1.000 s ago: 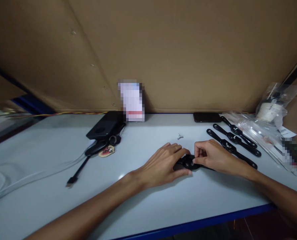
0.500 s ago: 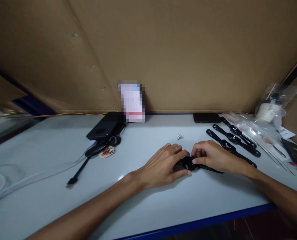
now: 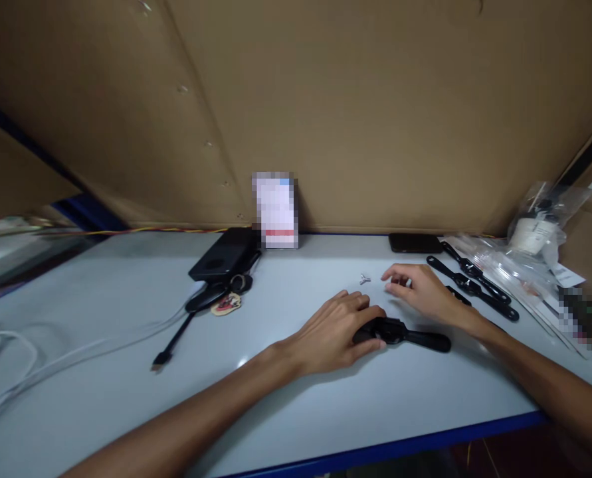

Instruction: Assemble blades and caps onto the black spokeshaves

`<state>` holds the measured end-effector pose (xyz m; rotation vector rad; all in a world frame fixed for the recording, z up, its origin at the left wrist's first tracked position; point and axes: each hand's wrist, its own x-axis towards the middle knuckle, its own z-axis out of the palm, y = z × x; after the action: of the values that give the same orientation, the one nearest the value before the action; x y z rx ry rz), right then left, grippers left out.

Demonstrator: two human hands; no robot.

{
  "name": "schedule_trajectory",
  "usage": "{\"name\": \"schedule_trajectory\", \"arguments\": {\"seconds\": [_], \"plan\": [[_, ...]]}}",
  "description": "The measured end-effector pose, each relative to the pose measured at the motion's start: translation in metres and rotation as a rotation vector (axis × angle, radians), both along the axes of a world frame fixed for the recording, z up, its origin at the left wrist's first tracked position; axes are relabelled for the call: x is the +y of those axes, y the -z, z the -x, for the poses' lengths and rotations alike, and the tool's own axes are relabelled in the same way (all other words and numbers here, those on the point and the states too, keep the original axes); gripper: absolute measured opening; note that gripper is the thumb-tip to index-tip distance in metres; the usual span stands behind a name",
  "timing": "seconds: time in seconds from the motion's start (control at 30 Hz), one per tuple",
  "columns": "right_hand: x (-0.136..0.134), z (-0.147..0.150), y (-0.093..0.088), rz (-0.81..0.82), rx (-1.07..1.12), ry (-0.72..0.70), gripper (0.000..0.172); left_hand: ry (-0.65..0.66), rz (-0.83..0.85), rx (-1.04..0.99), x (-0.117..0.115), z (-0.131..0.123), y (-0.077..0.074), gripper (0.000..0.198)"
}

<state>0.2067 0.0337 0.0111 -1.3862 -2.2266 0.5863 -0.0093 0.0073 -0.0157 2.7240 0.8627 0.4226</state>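
I see left hand [image 3: 338, 332] clamped on one end of the long black plastic handle [image 3: 418, 340], flat on white table [image 3: 276, 405]. Right hand [image 3: 422, 292] empty, fingers apart, near small silver wing nut [image 3: 364, 279].

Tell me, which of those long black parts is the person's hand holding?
The black part nearest the table's front edge, its end under the left hand; the others lie in a row further back, right.

Bare left hand [image 3: 333, 332], right hand [image 3: 420, 292], forearms [image 3: 216, 405]
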Motion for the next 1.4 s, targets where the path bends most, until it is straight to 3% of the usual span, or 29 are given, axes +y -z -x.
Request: {"name": "schedule_trajectory", "arguments": {"seconds": [0.1,0.13,0.23,0.43,0.63,0.77,0.9,1.0,1.4], "plan": [[0.018,0.016,0.001,-0.132,-0.142,-0.111,0.041,0.001,0.007,-0.009,0.0,0.0,-0.002,0.034],[0.022,0.021,0.001,-0.17,-0.228,-0.171,0.041,-0.001,0.009,-0.009,0.0,0.0,-0.002,0.034],[0.028,0.03,-0.001,-0.228,-0.439,-0.253,0.026,-0.01,0.016,-0.007,-0.001,0.001,-0.003,0.033],[0.013,0.014,0.001,-0.258,-0.501,-0.18,0.021,0.016,0.061,-0.017,-0.001,0.001,-0.003,0.031],[0.006,-0.006,0.004,-0.264,-0.4,-0.13,0.012,0.0,0.093,-0.009,-0.002,0.001,-0.004,0.037],[-0.007,-0.015,-0.002,-0.242,-0.04,-0.063,0.011,0.006,0.108,-0.015,-0.003,0.002,-0.005,0.039],[-0.031,-0.015,-0.009,-0.077,0.197,-0.112,0.008,0.014,0.084,-0.028,-0.003,0.003,-0.004,0.035],[-0.045,-0.009,-0.01,-0.013,0.248,-0.176,0.009,0.024,0.085,-0.028,-0.003,0.004,-0.003,0.032],[-0.057,-0.002,0.003,-0.208,0.099,-0.402,0.019,0.006,0.097,-0.015,-0.003,0.003,-0.003,0.032]]}}
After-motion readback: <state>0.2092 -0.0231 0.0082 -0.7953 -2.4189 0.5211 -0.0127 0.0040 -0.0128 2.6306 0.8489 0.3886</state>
